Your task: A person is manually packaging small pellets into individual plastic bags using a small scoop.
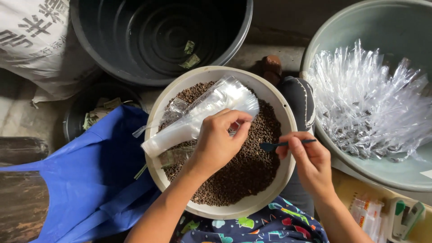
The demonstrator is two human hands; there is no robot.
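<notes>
Left grip (219, 143) around plastic bags (202, 113), above bowl (288, 117).

Soft, even daylight, moderately bright, no hard shadows. Glare on the clear plastic bags (366, 99) at right and on the plastic bag (202, 114) over the cream bowl (288, 112). Black tub (157, 36) interior dim, left edge dark. Focus sharp mid-frame; slight wide-angle bending at edges. No motion blur.

Cream bowl (288, 118), brown granules (243, 173), blue cloth (96, 180), dark-blue spoon (279, 145).
</notes>
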